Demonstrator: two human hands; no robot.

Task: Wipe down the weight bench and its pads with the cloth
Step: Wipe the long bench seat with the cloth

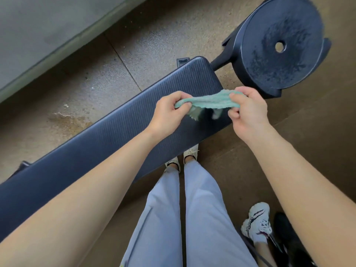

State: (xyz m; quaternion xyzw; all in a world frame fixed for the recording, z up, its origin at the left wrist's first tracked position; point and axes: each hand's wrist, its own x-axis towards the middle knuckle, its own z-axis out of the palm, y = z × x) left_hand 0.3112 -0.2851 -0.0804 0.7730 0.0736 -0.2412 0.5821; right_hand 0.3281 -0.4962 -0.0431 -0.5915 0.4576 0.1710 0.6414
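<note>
A long dark-blue padded weight bench [107, 135] runs diagonally from the lower left to the upper middle. Above its far end, a green textured cloth [209, 102] is stretched between both hands. My left hand [169, 112] pinches the cloth's left end, and my right hand [248, 110] pinches its right end. The cloth hangs a little above the pad, with its loose corners dangling below; I cannot tell whether they touch the pad.
A round black plastic stool [279, 45] stands just beyond the bench's far end. A grey mat edge [48, 41] lies at the upper left. Another person's white sneaker [257, 222] and a black shoe [287, 234] are at the lower right. My legs stand beside the bench.
</note>
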